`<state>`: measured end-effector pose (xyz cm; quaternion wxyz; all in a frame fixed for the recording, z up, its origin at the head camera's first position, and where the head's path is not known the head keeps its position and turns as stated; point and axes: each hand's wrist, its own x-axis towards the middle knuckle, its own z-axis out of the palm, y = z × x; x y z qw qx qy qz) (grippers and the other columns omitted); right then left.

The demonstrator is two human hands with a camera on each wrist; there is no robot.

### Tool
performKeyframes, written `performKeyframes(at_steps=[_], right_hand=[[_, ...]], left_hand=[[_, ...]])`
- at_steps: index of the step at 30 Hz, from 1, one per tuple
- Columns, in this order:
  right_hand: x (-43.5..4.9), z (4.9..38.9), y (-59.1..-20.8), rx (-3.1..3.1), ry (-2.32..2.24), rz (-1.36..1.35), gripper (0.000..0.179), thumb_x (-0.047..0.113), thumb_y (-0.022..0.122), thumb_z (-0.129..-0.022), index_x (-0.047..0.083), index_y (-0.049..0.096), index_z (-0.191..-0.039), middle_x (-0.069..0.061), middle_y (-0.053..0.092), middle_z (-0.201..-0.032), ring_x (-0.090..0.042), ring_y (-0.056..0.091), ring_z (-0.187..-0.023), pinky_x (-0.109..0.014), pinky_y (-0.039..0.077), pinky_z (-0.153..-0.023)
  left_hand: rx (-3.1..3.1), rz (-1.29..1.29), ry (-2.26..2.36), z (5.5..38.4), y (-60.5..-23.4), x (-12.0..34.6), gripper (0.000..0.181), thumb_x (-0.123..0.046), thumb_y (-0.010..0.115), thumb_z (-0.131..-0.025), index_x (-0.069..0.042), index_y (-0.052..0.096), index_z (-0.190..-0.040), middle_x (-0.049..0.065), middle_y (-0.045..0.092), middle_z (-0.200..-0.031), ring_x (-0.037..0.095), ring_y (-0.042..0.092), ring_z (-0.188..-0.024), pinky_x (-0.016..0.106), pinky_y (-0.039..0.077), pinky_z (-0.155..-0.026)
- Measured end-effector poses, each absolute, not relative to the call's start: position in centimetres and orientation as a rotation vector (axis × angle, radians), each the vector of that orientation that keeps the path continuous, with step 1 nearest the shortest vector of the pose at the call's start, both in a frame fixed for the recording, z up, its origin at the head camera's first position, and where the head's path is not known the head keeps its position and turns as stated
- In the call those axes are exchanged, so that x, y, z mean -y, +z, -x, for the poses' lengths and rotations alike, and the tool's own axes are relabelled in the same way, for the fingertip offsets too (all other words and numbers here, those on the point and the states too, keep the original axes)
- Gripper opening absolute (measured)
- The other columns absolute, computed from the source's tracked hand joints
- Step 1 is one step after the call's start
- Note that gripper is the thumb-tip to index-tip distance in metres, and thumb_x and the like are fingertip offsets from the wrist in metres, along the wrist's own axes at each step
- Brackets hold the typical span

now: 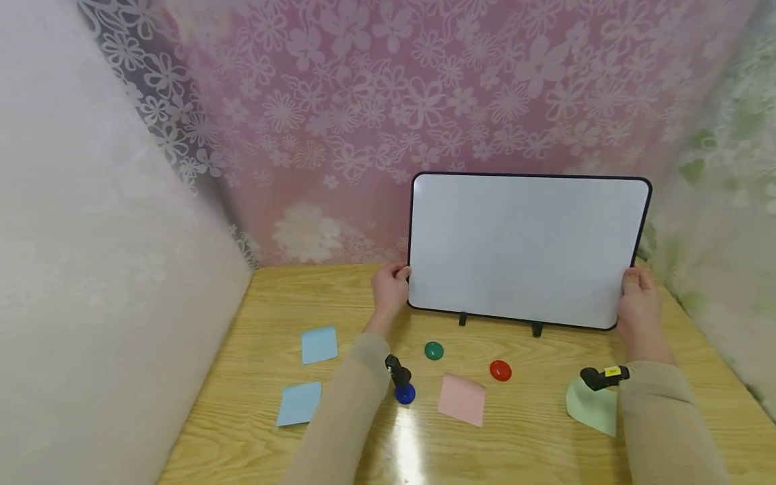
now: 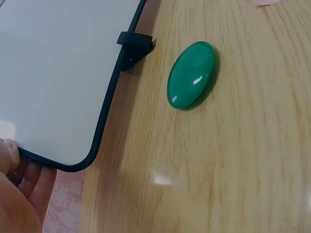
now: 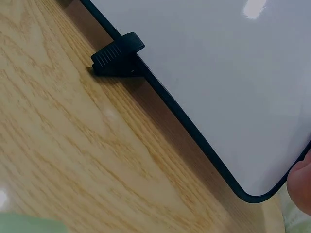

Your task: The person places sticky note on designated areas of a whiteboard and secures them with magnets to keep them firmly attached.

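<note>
A whiteboard with a black rim stands upright at the back of the table, resting on two black stand feet. My left hand grips its left edge near the lower corner, thumb on the front and fingers behind, as the left wrist view shows. On the opposite side my right hand holds the right edge, its thumb over the rim. One foot clips the lower rim in the right wrist view. A green round magnet lies just in front of the board.
On the wooden table lie a red magnet, a blue magnet, a pink note, two blue notes and a green note partly under the right wrist camera. A flowered curtain hangs behind.
</note>
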<state>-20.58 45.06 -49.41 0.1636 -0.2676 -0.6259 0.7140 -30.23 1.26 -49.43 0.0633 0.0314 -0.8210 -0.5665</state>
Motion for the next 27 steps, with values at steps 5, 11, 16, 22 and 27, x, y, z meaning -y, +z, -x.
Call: performKeyframes(at_steps=[5, 11, 16, 22, 27], right_hand=[[-44.4, 21.1, -49.2, 1.761, 2.050, 0.761, 0.044, 0.047, 0.043, -0.112, 0.035, 0.048, -0.154, 0.016, 0.014, -0.175, 0.003, 0.010, -0.154, -0.016, 0.009, -0.123], [-43.5, 21.8, -49.2, 1.711, 2.061, 0.751, 0.029, 0.043, 0.046, -0.112, 0.032, 0.057, -0.136, 0.015, 0.019, -0.174, 0.005, 0.014, -0.152, -0.012, 0.012, -0.120], [-42.6, 22.4, -49.4, 1.737, 2.081, 0.738, 0.054, 0.046, 0.048, -0.110, 0.027, 0.047, -0.161, 0.012, 0.023, -0.174, 0.002, 0.019, -0.153, -0.014, 0.015, -0.121], [-41.7, 23.1, -49.9, 1.785, 2.060, 0.705, 0.068, 0.050, 0.047, -0.109, 0.021, 0.035, -0.169, 0.008, 0.027, -0.174, -0.002, 0.024, -0.153, -0.016, 0.018, -0.122], [-41.1, 23.7, -50.1, 1.766, 2.087, 0.695, 0.060, 0.049, 0.048, -0.109, 0.025, 0.044, -0.164, 0.006, 0.032, -0.171, -0.003, 0.028, -0.151, -0.015, 0.022, -0.120]], left_hand=[[2.472, -0.086, -1.717, 30.2, -49.6, -0.3, 0.024, -0.017, 0.067, -0.108, -0.007, 0.080, -0.125, 0.008, 0.077, -0.121, 0.027, 0.070, -0.118, 0.040, 0.060, -0.095], [2.462, -0.077, -1.726, 30.2, -49.7, 0.7, 0.025, -0.017, 0.066, -0.109, -0.006, 0.078, -0.127, 0.009, 0.077, -0.121, 0.028, 0.070, -0.118, 0.041, 0.060, -0.094], [2.471, -0.108, -1.718, 30.3, -49.8, 2.0, 0.023, -0.017, 0.068, -0.108, -0.004, 0.080, -0.123, 0.011, 0.077, -0.119, 0.028, 0.071, -0.114, 0.042, 0.059, -0.093], [2.480, -0.139, -1.713, 30.2, -49.8, 3.2, 0.024, -0.019, 0.068, -0.107, -0.004, 0.080, -0.123, 0.011, 0.077, -0.119, 0.030, 0.070, -0.117, 0.044, 0.059, -0.095], [2.478, -0.148, -1.691, 30.5, -49.8, 3.9, 0.025, -0.019, 0.068, -0.107, -0.003, 0.079, -0.123, 0.010, 0.078, -0.119, 0.030, 0.070, -0.118, 0.043, 0.059, -0.096]])
